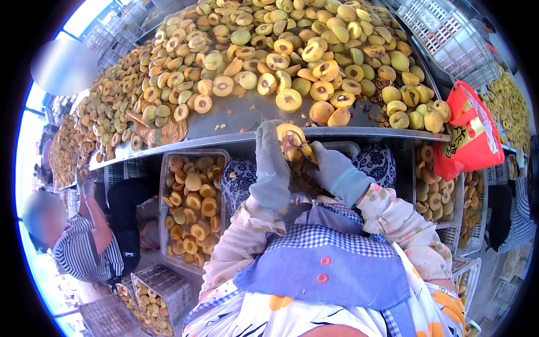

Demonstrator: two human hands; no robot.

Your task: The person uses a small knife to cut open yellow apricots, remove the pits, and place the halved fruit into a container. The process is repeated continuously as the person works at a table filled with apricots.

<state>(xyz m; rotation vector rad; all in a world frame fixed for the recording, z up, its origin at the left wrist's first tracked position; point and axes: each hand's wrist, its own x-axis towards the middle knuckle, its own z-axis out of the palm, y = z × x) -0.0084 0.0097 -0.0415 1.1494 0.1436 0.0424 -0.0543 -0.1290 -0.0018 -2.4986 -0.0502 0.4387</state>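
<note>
My left hand (pixel 271 164), in a grey knit glove, holds a halved yellow fruit (pixel 290 137) at the metal table's front edge. The fruit's cut face is turned up, with a brownish pit area at its middle. My right hand (pixel 337 168), gloved too, is closed on the yellow-and-black handle of a small hand tool (pixel 307 152); its tip is at the pit area and its exact kind cannot be told. Just beyond the hands, many halved fruits (pixel 288 100) lie heaped on the metal table (pixel 236 113), most with brown pits or hollows showing.
A crate of pitted fruit halves (pixel 193 210) stands at left below the table edge. More fruit crates (pixel 436 198) stand at right, under a red bag (pixel 467 135) at the table's corner. A co-worker in a striped shirt (pixel 86 248) sits at far left; another person is at far right.
</note>
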